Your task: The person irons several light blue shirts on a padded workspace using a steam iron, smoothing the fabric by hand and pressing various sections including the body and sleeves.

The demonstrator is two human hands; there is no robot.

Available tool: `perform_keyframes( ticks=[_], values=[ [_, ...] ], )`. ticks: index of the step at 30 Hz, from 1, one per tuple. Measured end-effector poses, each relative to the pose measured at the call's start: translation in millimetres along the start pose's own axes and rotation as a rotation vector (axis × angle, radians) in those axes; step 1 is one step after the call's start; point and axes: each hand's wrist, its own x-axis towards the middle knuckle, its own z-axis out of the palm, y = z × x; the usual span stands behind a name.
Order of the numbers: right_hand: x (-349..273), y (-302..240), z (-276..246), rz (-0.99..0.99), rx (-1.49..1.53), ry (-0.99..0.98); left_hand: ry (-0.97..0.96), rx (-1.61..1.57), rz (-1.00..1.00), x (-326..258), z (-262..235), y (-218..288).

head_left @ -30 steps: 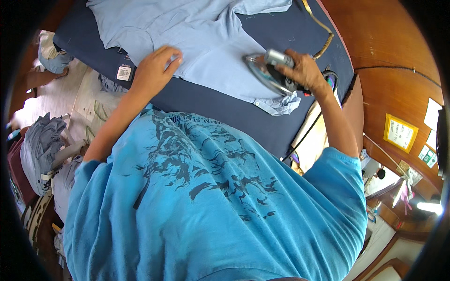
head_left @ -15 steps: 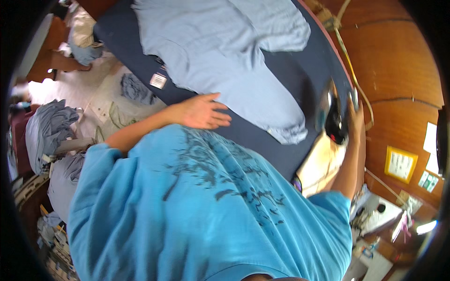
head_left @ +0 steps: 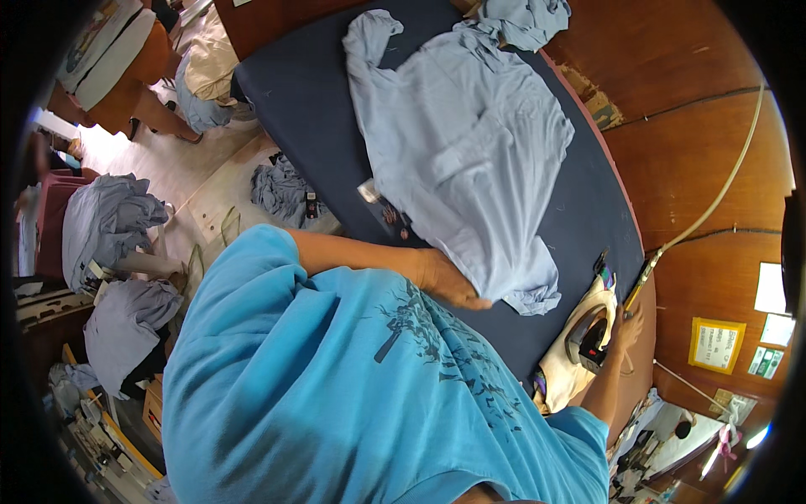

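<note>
A light blue shirt (head_left: 470, 160) lies spread and wrinkled on the dark navy ironing table (head_left: 302, 84). One sleeve reaches toward the top, and a bunched cuff (head_left: 533, 298) lies near my body. At the shirt's near edge, my left hand (head_left: 453, 280) is closed on the fabric, its fingertips partly hidden. To the right, an iron (head_left: 589, 340) rests tilted on a beige cloth pad (head_left: 564, 378). Just beyond the iron, my right hand (head_left: 626, 328) appears closed around the yellow lower end of a pale cord (head_left: 697, 223).
A wooden wall with papers and a yellow-framed notice (head_left: 716, 344) borders the right side. Crumpled blue-grey garments (head_left: 281, 189) lie on the floor at the left, beside heaped clothes (head_left: 109, 223). More fabric (head_left: 529, 21) is bunched at the table's far end.
The shirt has shifted and its lower part is narrower and more gathered. My left hand has moved right onto its edge. The iron now rests nearer me, and the cord runs straighter.
</note>
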Motion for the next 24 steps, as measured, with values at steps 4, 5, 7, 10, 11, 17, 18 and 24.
perform_keyframes(
  ticks=[4, 5, 7, 10, 11, 17, 18, 24],
  values=[
    [21.4, -192.1, -21.7, -0.598, 0.538, 0.055, -0.363, -0.132, 0.125, -4.4, 8.7, 5.8],
    [18.4, -257.9, -30.8, -0.671, 0.665, -0.058, -0.366, -0.161, 0.113, -8.4, 8.5, 4.7],
    [3.4, -369.7, -27.9, -1.158, 0.824, -0.217, -0.390, -0.214, 0.128, -11.1, 3.4, 2.9],
    [-51.7, -506.1, -26.4, -1.642, 0.768, -0.094, 0.027, -0.011, 0.335, -22.4, -12.1, 3.7],
    [-74.2, -536.1, -15.8, -1.735, 0.734, -0.107, 0.169, 0.056, 0.404, -27.5, -19.6, 2.4],
    [-15.7, -562.9, 5.6, -1.671, -0.155, -0.432, 0.567, 0.211, 0.132, -121.0, -118.4, -16.6],
    [28.7, -543.7, 35.7, -1.528, -0.132, -0.308, 0.609, 0.216, 0.093, -132.4, -142.8, -22.3],
    [215.4, -416.7, -109.1, -0.644, 0.593, 0.250, 1.395, 0.510, -0.426, -301.5, -280.3, -86.1]
  ],
)
